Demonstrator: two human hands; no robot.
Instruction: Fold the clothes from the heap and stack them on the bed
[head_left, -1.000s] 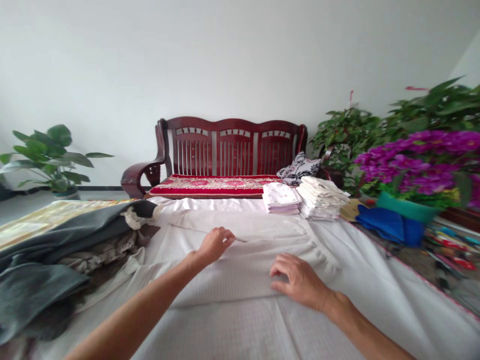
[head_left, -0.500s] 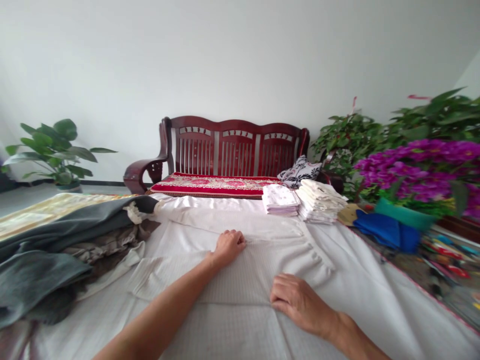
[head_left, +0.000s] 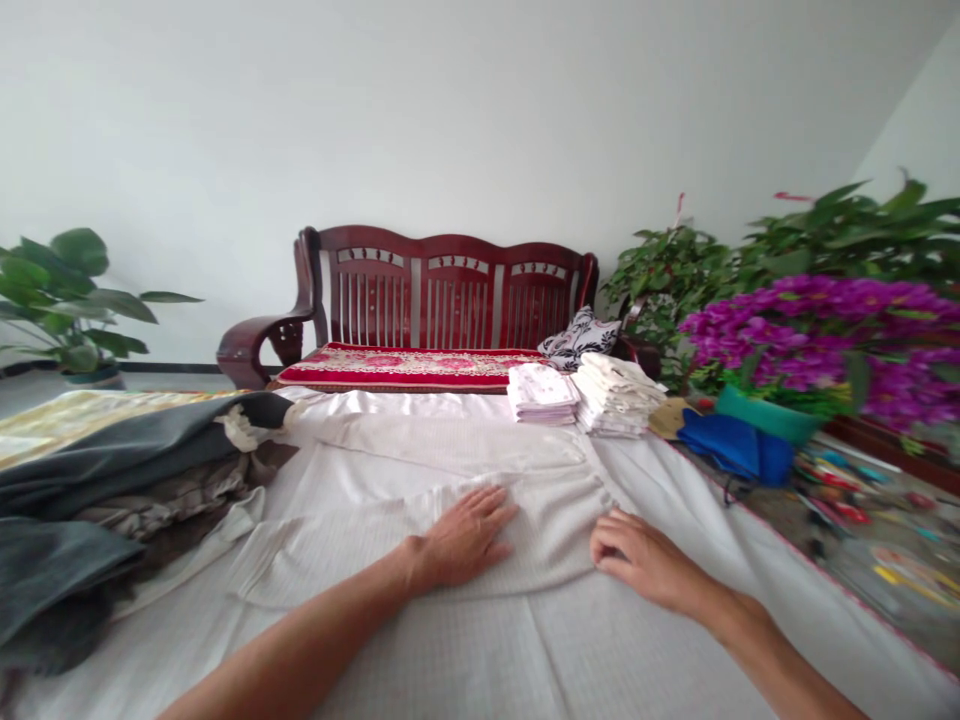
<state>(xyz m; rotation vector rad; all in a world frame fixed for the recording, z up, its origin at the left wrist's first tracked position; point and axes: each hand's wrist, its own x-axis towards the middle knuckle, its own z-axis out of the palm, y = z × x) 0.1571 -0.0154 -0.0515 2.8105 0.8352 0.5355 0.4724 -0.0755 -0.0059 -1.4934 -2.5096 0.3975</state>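
Observation:
A pair of cream ribbed trousers (head_left: 330,540) lies spread over the white sheet, legs to the left and the gathered elastic waist to the right. My left hand (head_left: 469,535) rests flat on the nearer part of the trousers, fingers stretched out and a little apart. At the near corner of the waist, my right hand (head_left: 637,555) is closed, its fingers curled on the fabric edge. Its fingertips are partly hidden. Small wrinkles run between the two hands.
Two folded stacks of white cloth (head_left: 541,393) and cream cloth (head_left: 616,395) stand at the sheet's far edge. Dark clothes (head_left: 142,460) are heaped at left. A blue cloth (head_left: 731,445), a purple-flowered plant (head_left: 817,335) and small items lie right. A wooden bench (head_left: 457,290) stands behind.
My left hand has opened from a closed grip and now lies flat. My right hand has moved to the waist corner. The trousers' near edge has been drawn straighter; the view has turned slightly right.

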